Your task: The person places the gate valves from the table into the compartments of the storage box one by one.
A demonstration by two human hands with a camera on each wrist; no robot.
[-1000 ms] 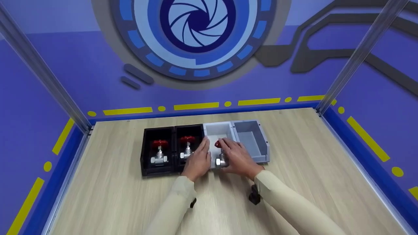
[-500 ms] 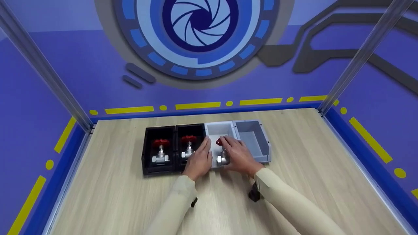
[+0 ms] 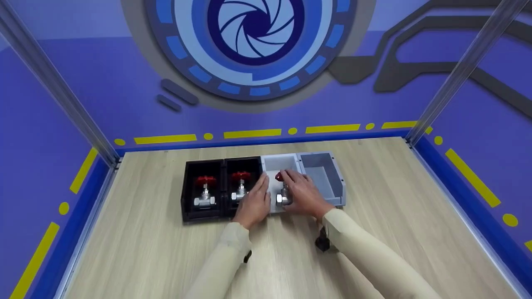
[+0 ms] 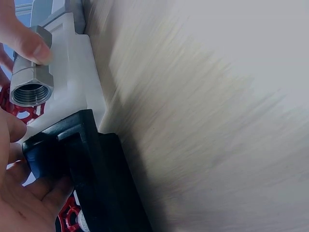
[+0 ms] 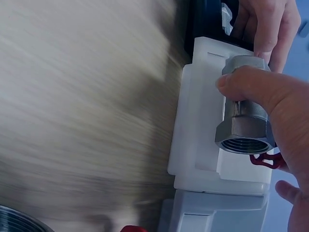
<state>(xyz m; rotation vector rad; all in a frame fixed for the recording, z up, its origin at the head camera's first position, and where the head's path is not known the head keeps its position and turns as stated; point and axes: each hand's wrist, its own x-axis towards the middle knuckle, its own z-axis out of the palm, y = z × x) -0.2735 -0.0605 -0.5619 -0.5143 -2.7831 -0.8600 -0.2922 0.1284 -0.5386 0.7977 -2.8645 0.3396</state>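
Note:
My right hand (image 3: 305, 195) grips a metal valve (image 5: 244, 108) with a red handwheel (image 3: 279, 177) above the white bin (image 3: 274, 164). In the right wrist view the thumb lies across the valve body, whose threaded end faces the camera. The left hand (image 3: 254, 203) holds the wall of the right-hand black bin (image 4: 89, 150), beside the white one; in the left wrist view several fingertips reach inside that black bin. Partly covered by this hand, a second valve (image 3: 240, 192) stands in the same bin. Another valve (image 3: 205, 195) stands in the left-hand black bin (image 3: 189, 178).
A grey bin (image 3: 324, 178) closes the row on the right. The row stands on a wooden tabletop (image 3: 137, 232) between blue printed panels. A threaded metal end (image 5: 19, 223) and a red piece (image 5: 133, 228) show at the bottom of the right wrist view.
The right hand and its valve have shifted slightly away from the front edge of the white bin, or upward. The left hand keeps its place on the bin wall.

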